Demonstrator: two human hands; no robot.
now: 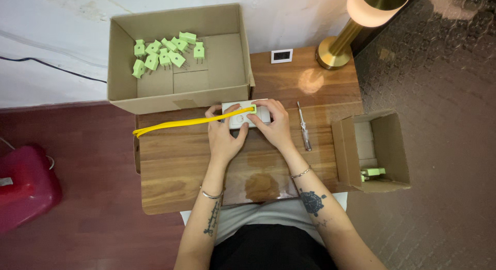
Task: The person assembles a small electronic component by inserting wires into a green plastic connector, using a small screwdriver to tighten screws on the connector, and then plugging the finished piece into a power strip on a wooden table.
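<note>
In the head view, the person is pressing both hands onto a white socket block (pixel 247 116) lying near the far edge of the wooden table (pixel 175 167). The left hand (pixel 223 135) is grasping its left end, and the right hand (pixel 273 126) is gripping its right end, each grip closed on the block. A yellow cable (pixel 181 123) with a green plug (pixel 251 109) is running leftward from the block, past the table's edge. A large cardboard box (pixel 124 94) holding loose green plugs (pixel 164 54) is crowding the block from behind. A screwdriver (pixel 304 126) is lying just beside the right hand. A smaller box (pixel 393 146) is sitting well to the right, a brass lamp (pixel 336 50) behind.
</note>
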